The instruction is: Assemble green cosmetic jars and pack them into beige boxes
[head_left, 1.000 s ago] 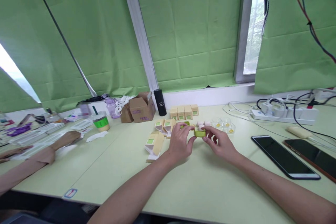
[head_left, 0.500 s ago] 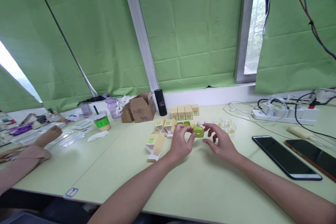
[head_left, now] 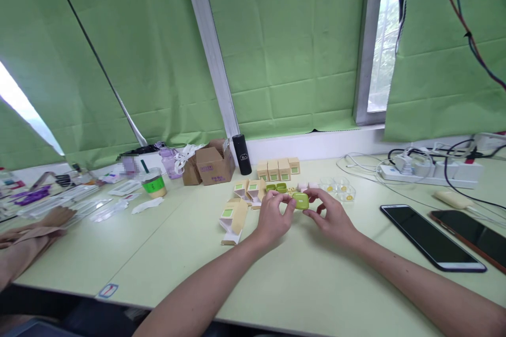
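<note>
Between my two hands is a small green case (head_left: 301,201) with rounded corners, held just above the table. My left hand (head_left: 274,217) pinches its left side between thumb and fingers. On its right side, my right hand (head_left: 330,217) closes thumb and fingers on the edge. Right behind the case lie two darker green pieces (head_left: 276,187) and small pinkish-white pieces (head_left: 307,186). Clear containers with yellow spots (head_left: 340,188) sit behind my right hand. To the left of my left hand stand opened tan cartons with green labels (head_left: 233,216).
Several closed tan cartons (head_left: 278,169) stand at the back near a black bottle (head_left: 242,155) and a brown cardboard box (head_left: 215,163). Two phones (head_left: 430,237) and a power strip (head_left: 429,172) lie at right. At left, another person's arm (head_left: 35,242) rests near plastic trays and a cup (head_left: 153,183).
My right hand has closed onto the right side of the green case. The case has turned slightly, its flat face more toward me. The other person's hand has moved left.
</note>
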Motion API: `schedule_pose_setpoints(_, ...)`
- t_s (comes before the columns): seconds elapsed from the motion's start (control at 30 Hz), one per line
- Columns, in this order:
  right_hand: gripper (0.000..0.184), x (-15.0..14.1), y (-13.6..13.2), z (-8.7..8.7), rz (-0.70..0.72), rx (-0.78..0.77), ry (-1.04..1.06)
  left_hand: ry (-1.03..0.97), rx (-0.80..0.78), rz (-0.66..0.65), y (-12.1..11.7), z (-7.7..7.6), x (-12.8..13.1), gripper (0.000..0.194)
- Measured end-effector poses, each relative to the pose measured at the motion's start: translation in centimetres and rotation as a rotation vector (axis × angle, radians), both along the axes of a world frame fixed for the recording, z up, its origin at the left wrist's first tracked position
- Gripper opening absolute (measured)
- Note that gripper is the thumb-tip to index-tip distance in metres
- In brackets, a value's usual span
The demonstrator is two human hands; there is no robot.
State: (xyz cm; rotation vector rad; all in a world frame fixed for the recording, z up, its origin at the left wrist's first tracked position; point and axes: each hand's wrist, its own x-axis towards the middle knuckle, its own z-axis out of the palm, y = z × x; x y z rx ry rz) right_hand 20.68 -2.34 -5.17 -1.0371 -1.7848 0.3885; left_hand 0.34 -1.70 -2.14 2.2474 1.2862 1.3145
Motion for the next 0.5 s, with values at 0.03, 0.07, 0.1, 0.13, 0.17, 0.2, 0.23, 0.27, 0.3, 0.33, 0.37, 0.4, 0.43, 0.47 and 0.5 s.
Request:
schedule_pose_setpoints(0.03,0.039,-0.02,-0.01,0.04,0.007,-0.004,0.013,0.004,0.006,-0.002,0.01,0.03,-0.05,0.029)
schedule_pose_setpoints(0.07,0.039,-0.04,-0.04,0.11,0.016,-0.008,0.027,0.009,0.013,-0.004,0.04,0.06,-0.10,0.029)
schedule_pose_setpoints(0.1,0.039,-0.07,-0.08,0.19,0.024,-0.013,0.041,0.016,0.020,-0.007,0.07,0.08,-0.17,0.030)
schedule_pose_setpoints(0.13,0.038,-0.11,-0.12,0.28,0.031,-0.021,0.054,0.023,0.028,-0.009,0.11,0.11,-0.24,0.029)
schedule_pose_setpoints(0.17,0.038,-0.14,-0.18,0.37,0.036,-0.031,0.067,0.031,0.037,-0.008,0.14,0.13,-0.31,0.028)
schedule_pose_setpoints(0.2,0.037,-0.17,-0.23,0.47,0.041,-0.043,0.080,0.039,0.045,-0.006,0.16,0.16,-0.38,0.026)
schedule_pose_setpoints(0.23,0.037,-0.18,-0.28,0.56,0.046,-0.057,0.092,0.051,0.055,-0.006,0.18,0.20,-0.45,0.023)
schedule_pose_setpoints(0.27,0.036,-0.17,-0.33,0.64,0.053,-0.071,0.104,0.064,0.067,-0.007,0.20,0.25,-0.52,0.019)
schedule_pose_setpoints(0.3,0.035,-0.15,-0.37,0.71,0.061,-0.085,0.114,0.081,0.080,-0.012,0.20,0.31,-0.59,0.014)
schedule_pose_setpoints(0.33,0.034,-0.12,-0.41,0.77,0.070,-0.098,0.125,0.099,0.095,-0.020,0.19,0.39,-0.66,0.010)
schedule_pose_setpoints(0.37,0.033,-0.07,-0.43,0.82,0.081,-0.109,0.136,0.121,0.111,-0.031,0.17,0.48,-0.72,0.011)
schedule_pose_setpoints(0.4,0.032,-0.02,-0.44,0.87,0.092,-0.117,0.146,0.143,0.128,-0.047,0.13,0.58,-0.79,0.016)
schedule_pose_setpoints(0.43,0.031,0.03,-0.45,0.92,0.106,-0.123,0.154,0.164,0.145,-0.065,0.06,0.68,-0.85,0.022)
schedule_pose_setpoints(0.47,0.031,0.08,-0.45,0.97,0.121,-0.126,0.162,0.185,0.161,-0.087,-0.02,0.79,-0.90,0.030)
schedule_pose_setpoints(0.5,0.030,0.12,-0.43,1.02,0.135,-0.127,0.170,0.206,0.178,-0.110,-0.12,0.90,-0.95,0.038)
